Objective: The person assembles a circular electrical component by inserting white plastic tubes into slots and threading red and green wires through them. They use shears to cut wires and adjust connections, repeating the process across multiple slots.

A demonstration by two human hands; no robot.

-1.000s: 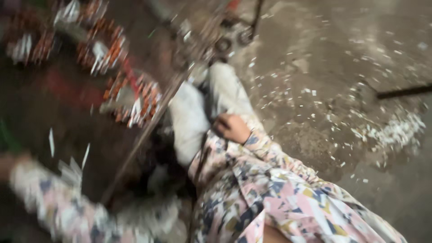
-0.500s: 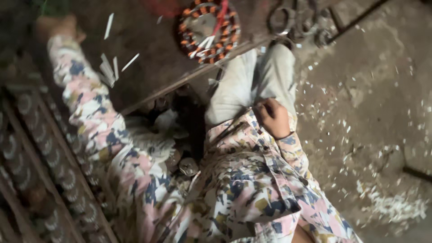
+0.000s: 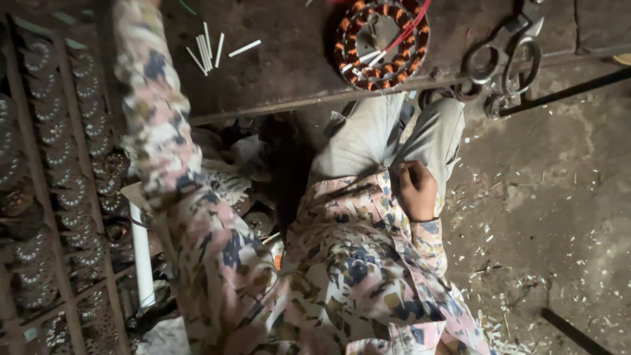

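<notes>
My right hand (image 3: 417, 190) rests on my thigh with its fingers curled in, and I see nothing in it. The light trousers (image 3: 368, 138) run up under the edge of a dark workbench (image 3: 296, 79). My left arm, in a patterned sleeve (image 3: 158, 131), reaches up along the left, and its hand is cut off by the top edge. On the bench lies a round stator with orange copper coils (image 3: 381, 43) and red wire. A few white paper strips (image 3: 209, 49) lie close to the left sleeve.
Metal scissors (image 3: 506, 59) lie at the bench's right end. A rack of wound stators (image 3: 59, 164) fills the left side, with a white tube (image 3: 141, 256) beside it. White scraps litter the concrete floor (image 3: 539, 230). A dark bar (image 3: 575, 332) lies at lower right.
The view has swung left and steadied. My left arm has stretched farther up, taking its hand out of view. The right hand has stayed on my thigh.
</notes>
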